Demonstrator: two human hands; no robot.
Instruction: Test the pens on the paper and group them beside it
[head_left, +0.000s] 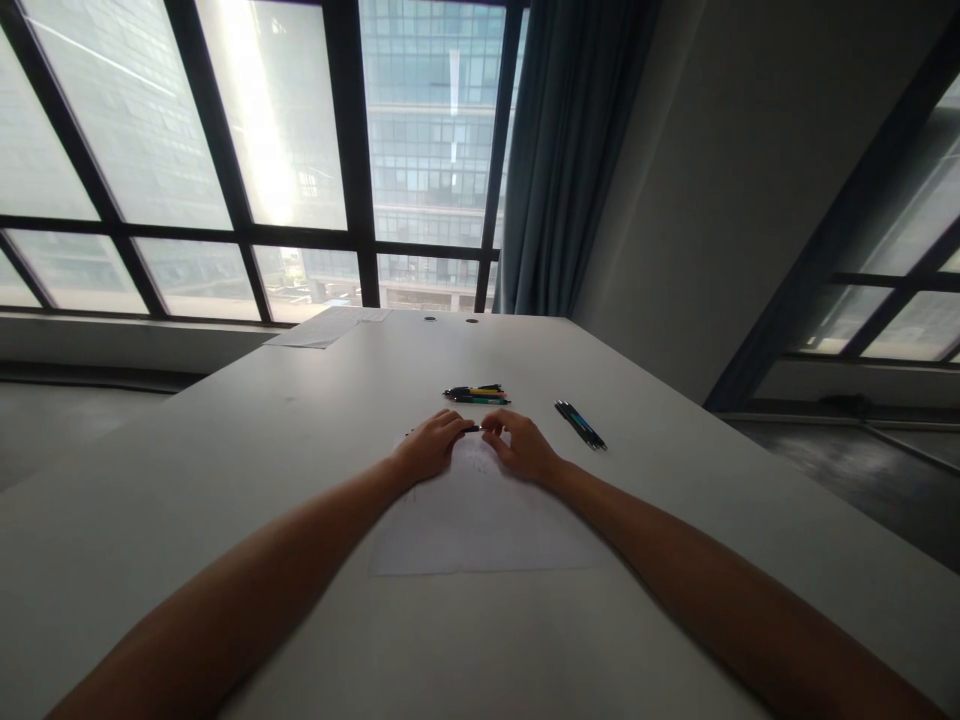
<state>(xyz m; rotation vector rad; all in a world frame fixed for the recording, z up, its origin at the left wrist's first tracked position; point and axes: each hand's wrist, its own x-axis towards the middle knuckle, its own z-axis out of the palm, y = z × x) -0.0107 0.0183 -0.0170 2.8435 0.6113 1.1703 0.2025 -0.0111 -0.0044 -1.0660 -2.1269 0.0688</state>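
Both hands meet at the far edge of a white sheet of paper (480,520) lying flat on the pale tabletop (300,420). Between them runs a slim dark pen (472,429), held at each end: the left hand (431,447) is curled with its fingertips pinched on the pen's left end, the right hand (521,447) likewise closed on the right end with thumb and forefinger. The pen's long axis lies level, running from 9 o'clock to 3 o'clock across the view; only a short middle stretch shows between the fingers, so which end carries the tip cannot be told. Judged as a handling matter: light, stiff, smooth-barrelled and likely a little slippery, not fragile (a cap or end piece could pull free under a straight tug). Best hold is a fingertip pinch on the barrel near each end, as now. The paper beneath is thin and limp and would slide if leaned on. At 12 o'clock from the hands, just beyond them, a small bundle of coloured pens (478,394) lies roughly parallel, also 9-to-3. At 2 o'clock, well apart, a pair of dark pens (580,424) lies aslant, pointing from 10 toward 4. More paper (326,327) sits at the far left corner by the window (247,150).
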